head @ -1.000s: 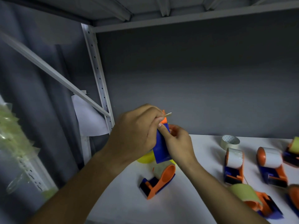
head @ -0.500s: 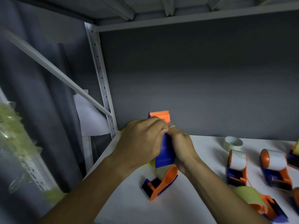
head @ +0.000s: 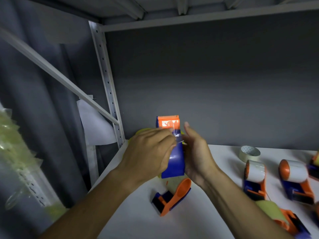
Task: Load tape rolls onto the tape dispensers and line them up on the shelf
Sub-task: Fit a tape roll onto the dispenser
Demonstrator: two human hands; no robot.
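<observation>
A blue and orange tape dispenser [head: 174, 159] stands upright above the white shelf [head: 203, 221], its orange toothed end up. Clear tape [head: 170, 125] lies stretched over that orange end. My left hand [head: 148, 152] pinches the tape's edge at the dispenser's left side. My right hand [head: 196, 152] supports the dispenser from the right with its fingers straight. A yellowish tape roll [head: 143, 131] peeks out behind my left hand.
Another dispenser [head: 172, 195] lies on the shelf under my hands. Several loaded dispensers [head: 254, 180] [head: 295, 180] [head: 283, 219] sit to the right. A loose tape roll [head: 249, 153] stands near the back wall. A metal upright [head: 107, 83] borders the shelf's left side.
The dispenser rose and its orange end now shows with tape over it. My right hand opened its fingers alongside it. My left hand shifted lower left, still pinching the tape.
</observation>
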